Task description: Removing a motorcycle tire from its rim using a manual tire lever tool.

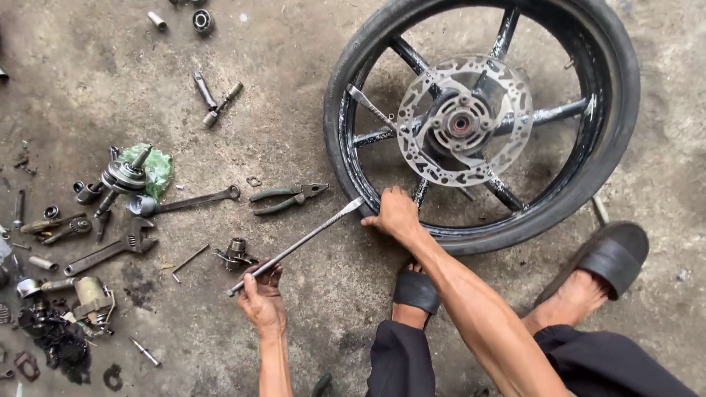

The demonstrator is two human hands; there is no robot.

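A black motorcycle wheel [618, 110] with tyre lies flat on the concrete floor, its perforated brake disc [482, 151] facing up. My left hand [261, 298] grips the near end of a long metal tyre lever [305, 241], whose far tip is wedged under the tyre bead at the wheel's near-left edge. My right hand [396, 215] presses on the tyre rim just beside that tip. A second lever [371, 108] sits stuck in the rim at the left side of the wheel.
Green-handled pliers [283, 197], a spanner [193, 200], a pipe wrench [110, 251], a crankshaft part [123, 176] on a green bag, bearings and several small parts litter the floor at left. My sandalled feet [607, 265] rest by the wheel's near edge.
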